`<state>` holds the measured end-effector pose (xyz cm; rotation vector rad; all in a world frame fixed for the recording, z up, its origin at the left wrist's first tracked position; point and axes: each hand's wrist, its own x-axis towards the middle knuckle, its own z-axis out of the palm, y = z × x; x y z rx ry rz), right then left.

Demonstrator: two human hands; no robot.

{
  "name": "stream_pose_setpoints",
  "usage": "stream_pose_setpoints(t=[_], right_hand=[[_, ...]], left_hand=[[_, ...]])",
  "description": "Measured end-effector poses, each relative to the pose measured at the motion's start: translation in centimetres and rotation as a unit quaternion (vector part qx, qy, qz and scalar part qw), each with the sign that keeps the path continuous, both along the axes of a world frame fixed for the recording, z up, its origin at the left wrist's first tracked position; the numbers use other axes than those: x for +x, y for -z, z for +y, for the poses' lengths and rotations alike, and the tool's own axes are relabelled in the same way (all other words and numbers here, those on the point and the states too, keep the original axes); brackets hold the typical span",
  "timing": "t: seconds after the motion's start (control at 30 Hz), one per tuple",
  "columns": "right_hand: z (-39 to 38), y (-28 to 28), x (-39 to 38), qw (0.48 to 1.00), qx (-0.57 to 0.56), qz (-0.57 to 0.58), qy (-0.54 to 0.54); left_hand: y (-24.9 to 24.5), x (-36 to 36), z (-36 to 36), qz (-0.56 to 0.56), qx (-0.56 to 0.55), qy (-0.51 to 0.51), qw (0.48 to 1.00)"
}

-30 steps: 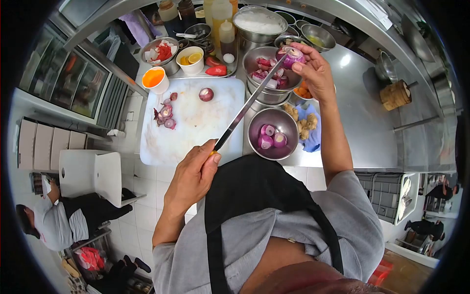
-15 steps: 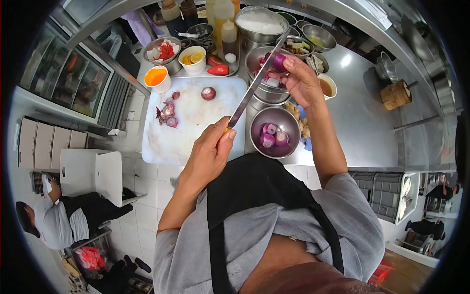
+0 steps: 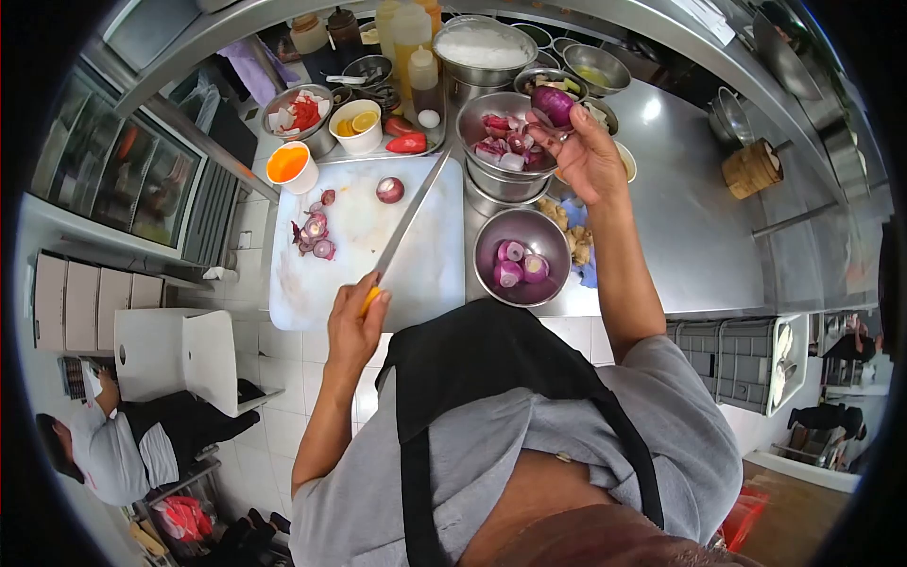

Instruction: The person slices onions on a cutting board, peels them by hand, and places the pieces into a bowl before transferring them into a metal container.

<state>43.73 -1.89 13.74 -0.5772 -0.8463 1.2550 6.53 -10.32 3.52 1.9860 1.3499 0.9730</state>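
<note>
My left hand (image 3: 354, 321) grips a long knife (image 3: 408, 219) by its yellow handle; the blade lies over the white cutting board (image 3: 364, 248), tip pointing toward the steel bowls. My right hand (image 3: 586, 151) holds a peeled red onion (image 3: 553, 102) above a steel bowl of onion peels and trimmings (image 3: 501, 142). A lower steel bowl (image 3: 524, 257) holds three peeled onions. One halved onion (image 3: 389, 190) and a small pile of onion scraps (image 3: 314, 231) lie on the board.
Behind the board stand an orange cup (image 3: 290, 165), a cup of lemon pieces (image 3: 357, 125), a bowl of red chilli (image 3: 298, 111), sauce bottles and more steel bowls. Ginger on a blue cloth (image 3: 576, 241) lies right of the bowls. A seated person (image 3: 113, 449) is at lower left.
My left hand has pulled the knife down and left, away from the onion, so the blade now lies over the board. My right hand keeps the onion over the peel bowl.
</note>
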Motion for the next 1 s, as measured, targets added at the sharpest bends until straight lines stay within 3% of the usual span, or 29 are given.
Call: stream_pose_setpoints(t=[0.2,0.3,0.33,0.43,0.47,0.53,0.6,0.67,0.8,0.9,1.0], right_hand=[[0.2,0.8,0.7,0.998,0.025,0.013,-0.059],[0.1,0.6,0.6,0.999,0.014,0.009,-0.04],[0.0,0.5,0.4,1.0,0.015,-0.008,-0.019],[0.0,0.4,-0.7,0.998,0.014,-0.05,0.019],[0.2,0.5,-1.0,0.998,0.015,-0.06,0.023],[0.3,0.0,-2.2,0.995,0.022,-0.08,0.054],[0.7,0.5,-2.9,0.98,0.059,-0.154,0.112],[1.2,1.2,-3.0,0.964,0.098,-0.193,0.153],[1.0,2.0,-2.4,0.953,0.129,-0.212,0.171],[0.9,1.4,1.0,0.956,-0.001,-0.278,0.099],[1.2,1.3,1.7,0.952,-0.068,-0.289,0.07]], left_hand=[[3.9,-4.6,0.4,0.195,-0.04,-0.048,0.979],[2.8,-4.8,1.4,0.352,0.113,-0.032,0.929],[1.9,-4.3,2.3,0.308,0.129,-0.025,0.942],[-6.4,2.3,5.2,-0.002,0.019,0.072,0.997],[-7.5,4.5,6.7,-0.02,0.063,0.117,0.991],[-9.7,10.1,8.8,-0.21,-0.016,0.178,0.961],[-10.9,15.2,11.0,-0.296,-0.121,0.205,0.925],[-11.3,18.4,13.1,-0.285,-0.121,0.268,0.912],[-12.6,20.3,14.2,-0.292,-0.218,0.266,0.893],[-8.5,21.5,17.9,-0.152,0.085,0.239,0.955],[-9.2,20.8,17.5,-0.09,0.136,0.272,0.948]])
